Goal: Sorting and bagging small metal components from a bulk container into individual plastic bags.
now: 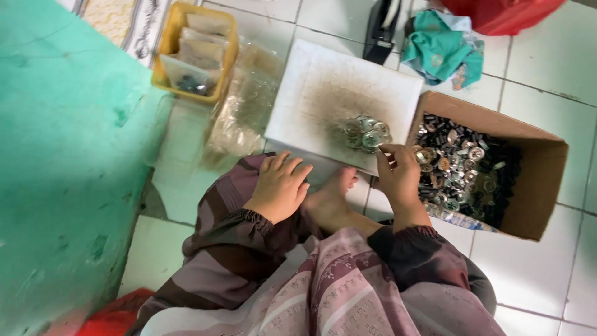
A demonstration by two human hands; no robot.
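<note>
The right hand (400, 175) is curled, its thumb and forefinger pinched together at the edge of a small heap of round metal discs (365, 133); whether it has one between the fingertips I cannot tell from here. That heap sits on a white board (323, 93), dusty and grey in the middle, lying flat on the tiled floor (541, 68). Just to the right of the hand stands an open cardboard box (547, 180), full of more shiny discs mixed with small black parts. The left hand (280, 186) lies loosely open, palm down, on the person's knee, holding nothing; a bare foot (333, 199) pokes out between the two hands, touching the board's near edge. Beyond the board, to the left, a crumpled clear plastic bag (245, 106) lies beside a yellow tray (196, 50) stacked with small packets. At the far side a teal cloth (438, 46) is bunched near a red bag (497, 12). A green wall (62, 155) runs along the left.
</note>
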